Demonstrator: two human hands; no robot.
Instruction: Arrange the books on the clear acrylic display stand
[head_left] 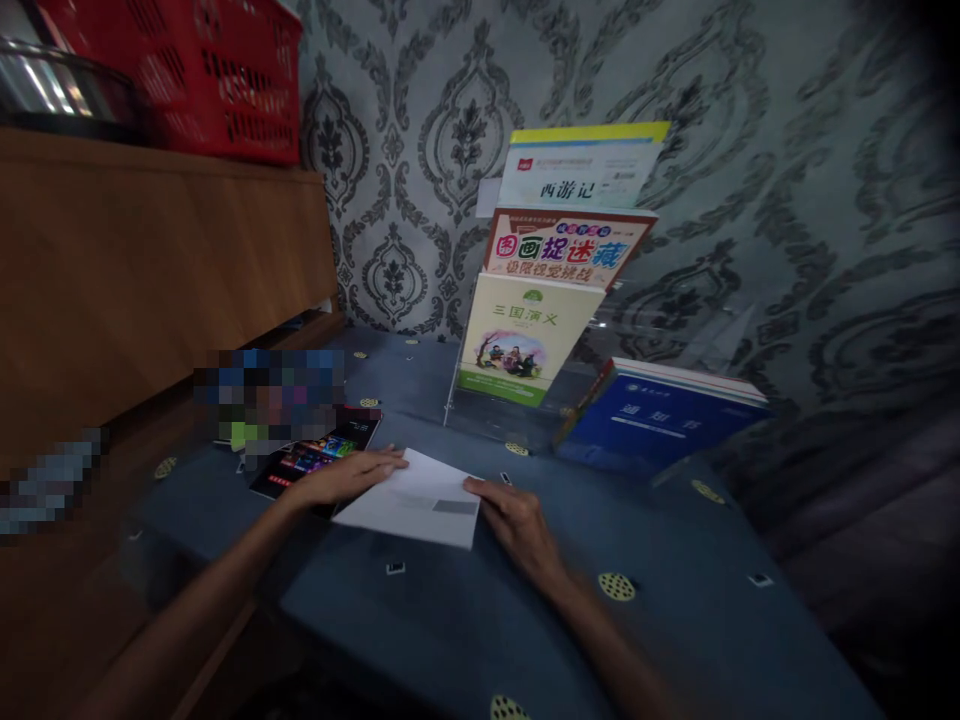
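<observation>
A thin white book (420, 500), pale side up with a grey rectangle printed near its right edge, is held low over the front of the table between my hands. My left hand (352, 475) grips its left edge, fingers fairly straight and thumb hidden. On the right edge, my right hand (521, 520) pinches with curled fingers. Under and beside my left hand lies a dark book (360, 428) with colourful pictures. Beyond my hands, a clear tiered stand (448, 405) holds a green-and-cream book (525, 335), a brown-topped book (566, 240) and a yellow-topped book (577, 170).
Blue books (660, 425) lean at the right of the stand. A blurred-out pile (277, 390) sits at the table's left. Past it stands a wooden cabinet (157, 250) bearing a red basket (247, 85) and a metal bowl (67, 90). Patterned blue cloth covers the table (675, 600).
</observation>
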